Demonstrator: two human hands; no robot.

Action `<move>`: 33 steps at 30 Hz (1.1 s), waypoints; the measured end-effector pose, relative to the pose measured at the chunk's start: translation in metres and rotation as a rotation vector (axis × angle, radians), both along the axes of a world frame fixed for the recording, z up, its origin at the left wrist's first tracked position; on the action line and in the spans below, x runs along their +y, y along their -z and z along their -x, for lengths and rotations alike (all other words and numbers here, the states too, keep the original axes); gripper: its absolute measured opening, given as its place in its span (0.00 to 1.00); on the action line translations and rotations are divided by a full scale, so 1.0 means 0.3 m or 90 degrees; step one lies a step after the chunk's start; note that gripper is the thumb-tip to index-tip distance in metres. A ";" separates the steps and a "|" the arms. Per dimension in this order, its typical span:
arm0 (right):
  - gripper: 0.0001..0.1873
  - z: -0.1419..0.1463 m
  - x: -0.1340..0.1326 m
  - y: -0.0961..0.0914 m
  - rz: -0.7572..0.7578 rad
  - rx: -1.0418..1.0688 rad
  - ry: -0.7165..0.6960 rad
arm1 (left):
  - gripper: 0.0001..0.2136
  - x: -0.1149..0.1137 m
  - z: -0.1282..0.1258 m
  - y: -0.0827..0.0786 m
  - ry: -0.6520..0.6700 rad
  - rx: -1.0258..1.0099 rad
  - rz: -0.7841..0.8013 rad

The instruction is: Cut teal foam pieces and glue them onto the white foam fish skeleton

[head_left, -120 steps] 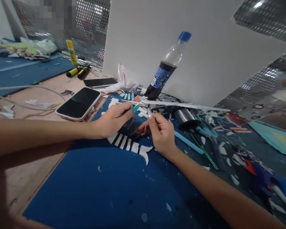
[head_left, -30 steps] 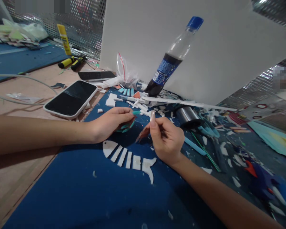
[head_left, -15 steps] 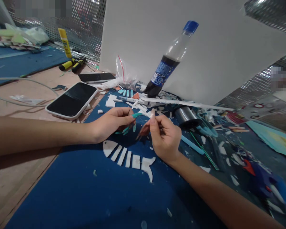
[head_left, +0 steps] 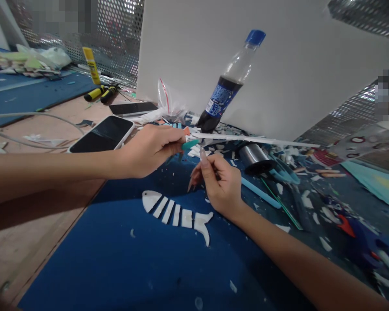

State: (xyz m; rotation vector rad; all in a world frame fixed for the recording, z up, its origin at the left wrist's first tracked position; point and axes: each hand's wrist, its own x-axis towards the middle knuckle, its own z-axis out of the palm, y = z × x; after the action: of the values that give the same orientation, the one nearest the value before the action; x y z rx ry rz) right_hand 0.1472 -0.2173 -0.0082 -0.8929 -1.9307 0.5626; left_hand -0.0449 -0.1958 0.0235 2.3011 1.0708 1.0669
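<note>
A fish skeleton made of white cut pieces (head_left: 176, 214) lies on the blue cutting mat (head_left: 123, 259). My left hand (head_left: 149, 149), with teal nails, hovers past it and pinches its fingertips at the pile of small white and teal scraps (head_left: 194, 149). What it pinches is too small to name. My right hand (head_left: 220, 183) is just right of the fish. Its fingers are curled and its thumb is pressed to the forefinger. Anything in them is hidden.
A cola bottle (head_left: 228, 84) leans by a white board (head_left: 294, 69). A long white strip (head_left: 259, 139) and a metal cylinder (head_left: 253, 154) lie behind my right hand. Two phones (head_left: 100, 134) (head_left: 132, 108), a glue stick (head_left: 91, 65), yellow-black tools (head_left: 102, 92) and a cable (head_left: 26, 115) lie left. Scraps litter the right.
My left hand has lifted from beside the fish and reached forward to the scrap pile. My right hand has dropped slightly, closer to the mat.
</note>
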 end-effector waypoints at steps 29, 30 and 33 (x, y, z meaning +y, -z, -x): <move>0.17 -0.021 0.022 0.022 0.190 0.095 -0.145 | 0.07 0.023 0.013 -0.009 0.055 0.136 -0.372; 0.17 -0.017 0.023 0.019 0.197 0.102 -0.152 | 0.07 0.023 0.012 -0.007 0.056 0.139 -0.375; 0.20 -0.008 0.027 0.007 0.202 0.117 -0.181 | 0.06 0.020 0.008 0.005 0.064 0.163 -0.373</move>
State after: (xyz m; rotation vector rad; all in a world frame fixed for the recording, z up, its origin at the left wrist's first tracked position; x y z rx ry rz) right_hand 0.1496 -0.2092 -0.0105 -0.7320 -1.8389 1.1053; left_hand -0.0472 -0.1897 0.0221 2.9862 0.7831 1.1863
